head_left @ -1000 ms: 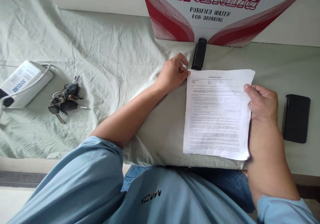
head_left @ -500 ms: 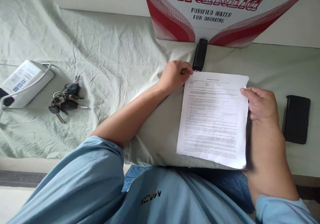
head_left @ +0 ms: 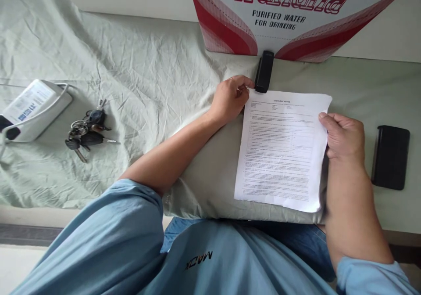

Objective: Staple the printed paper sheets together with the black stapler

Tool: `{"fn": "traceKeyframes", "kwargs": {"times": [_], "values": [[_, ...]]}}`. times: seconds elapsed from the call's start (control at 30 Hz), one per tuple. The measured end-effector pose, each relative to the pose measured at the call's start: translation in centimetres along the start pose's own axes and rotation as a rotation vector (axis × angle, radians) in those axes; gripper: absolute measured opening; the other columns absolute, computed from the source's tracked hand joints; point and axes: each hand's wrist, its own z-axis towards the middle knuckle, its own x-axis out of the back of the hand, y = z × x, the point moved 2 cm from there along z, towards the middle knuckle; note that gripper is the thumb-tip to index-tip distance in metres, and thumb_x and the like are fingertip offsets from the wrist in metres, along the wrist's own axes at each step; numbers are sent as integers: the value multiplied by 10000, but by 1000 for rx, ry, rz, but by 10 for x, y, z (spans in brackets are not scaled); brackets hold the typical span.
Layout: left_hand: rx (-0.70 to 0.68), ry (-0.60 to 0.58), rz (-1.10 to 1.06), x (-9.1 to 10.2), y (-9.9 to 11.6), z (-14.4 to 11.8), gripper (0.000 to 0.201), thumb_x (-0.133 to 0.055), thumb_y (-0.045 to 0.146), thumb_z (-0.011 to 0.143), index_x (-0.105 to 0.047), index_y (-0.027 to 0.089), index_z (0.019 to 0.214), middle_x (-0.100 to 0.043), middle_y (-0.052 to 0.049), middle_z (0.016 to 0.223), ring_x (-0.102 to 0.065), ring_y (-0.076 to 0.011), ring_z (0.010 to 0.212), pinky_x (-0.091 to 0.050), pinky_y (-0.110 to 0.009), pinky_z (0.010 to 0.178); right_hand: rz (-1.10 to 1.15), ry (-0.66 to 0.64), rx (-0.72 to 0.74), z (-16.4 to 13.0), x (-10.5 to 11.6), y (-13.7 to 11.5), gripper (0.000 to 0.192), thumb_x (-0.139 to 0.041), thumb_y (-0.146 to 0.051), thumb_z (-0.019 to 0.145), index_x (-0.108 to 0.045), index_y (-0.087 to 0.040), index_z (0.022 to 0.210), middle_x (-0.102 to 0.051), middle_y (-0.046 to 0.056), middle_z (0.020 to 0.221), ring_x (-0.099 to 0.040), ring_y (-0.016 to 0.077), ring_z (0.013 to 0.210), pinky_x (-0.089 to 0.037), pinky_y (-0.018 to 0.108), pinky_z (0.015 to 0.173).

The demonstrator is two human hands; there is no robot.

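Item, as I see it from the head camera: white printed paper sheets [head_left: 279, 150] lying on the pale green crumpled cloth [head_left: 138, 88] near the bench's front edge, towards its right end. My left hand [head_left: 230, 97] pinches the sheets' far-left corner, fingers curled together. My right hand [head_left: 345, 137] grips the right edge, thumb on top, fingers tucked beneath. A black oblong stapler [head_left: 264, 71] lies just beyond the far-left corner, its far end against the red-and-white cardboard water carton [head_left: 296, 18] at the back edge. Black flat phone [head_left: 390, 156] to the right. Bunch of dark keys [head_left: 86, 130] and white power adapter [head_left: 33, 108] at the left end.
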Motion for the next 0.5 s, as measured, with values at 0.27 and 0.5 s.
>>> {"fn": "traceKeyframes", "kwargs": {"times": [0.27,0.5], "values": [[-94,90,-5,1,10,-1,407,-662,338,1190,-928,316,1497,-815,-137,1434,-773,-349,1445,-670,-514,1203,29,115,-1,-5,-5,-6,528,-1068,-688,658,-790,-245,735,-547,-41,664,-454,140,664,-367,324,593],[-73,-45,19,-1,10,-2,418,-717,324,1170,-937,322,1525,-812,-83,1284,-830,-327,1349,-700,-463,1121,26,118,-4,-6,-2,-8,516,-1074,-660,661,-788,-236,724,-528,-48,660,-436,125,677,-357,313,614]]}}
